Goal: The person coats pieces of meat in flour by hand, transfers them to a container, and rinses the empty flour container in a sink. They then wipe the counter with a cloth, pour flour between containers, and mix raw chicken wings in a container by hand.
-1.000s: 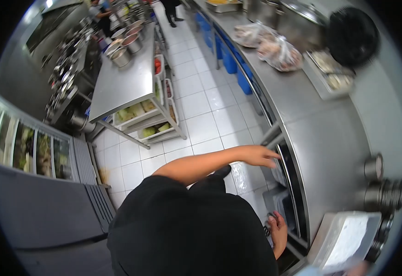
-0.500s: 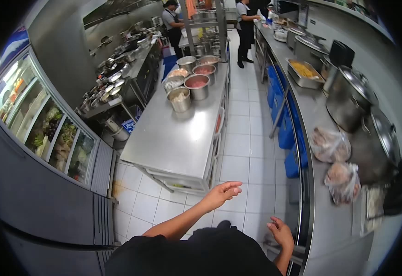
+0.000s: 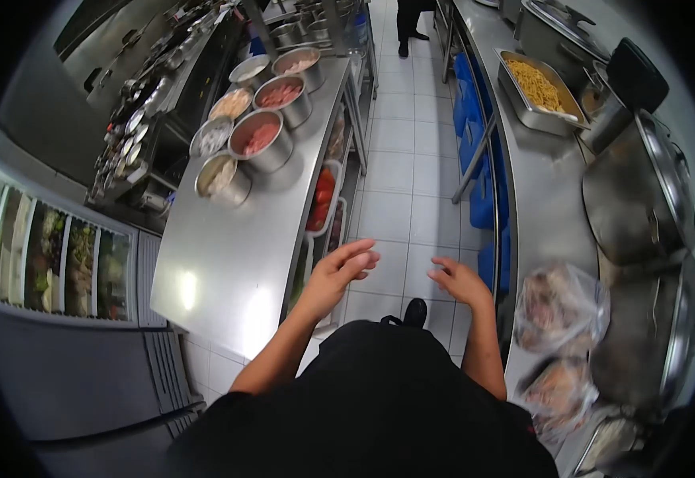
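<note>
My left hand (image 3: 338,275) is held out over the aisle, fingers stretched and nothing in it. Across from it, my right hand (image 3: 457,279) hangs in the air with fingers apart, also bare. To the left stands a steel table (image 3: 204,263), its near edge close to my left forearm. Round metal pots at its far end hold pinkish red meat (image 3: 261,137) and other pale food. On the right counter (image 3: 550,215), clear plastic bags (image 3: 558,307) with pale brown contents lie nearest to my right arm.
Large lidded pots (image 3: 630,199) and a metal pan of yellow food (image 3: 532,84) stand on the right counter, with blue bins (image 3: 481,179) beneath. A glass-door fridge (image 3: 61,263) is at left. A person's dark-clothed legs (image 3: 405,28) show far down the tiled aisle (image 3: 391,167).
I have moved forward along the aisle, so the table, pots and bags appear nearer. My right hand has risen and both hands now extend ahead of me. The view tilts further down.
</note>
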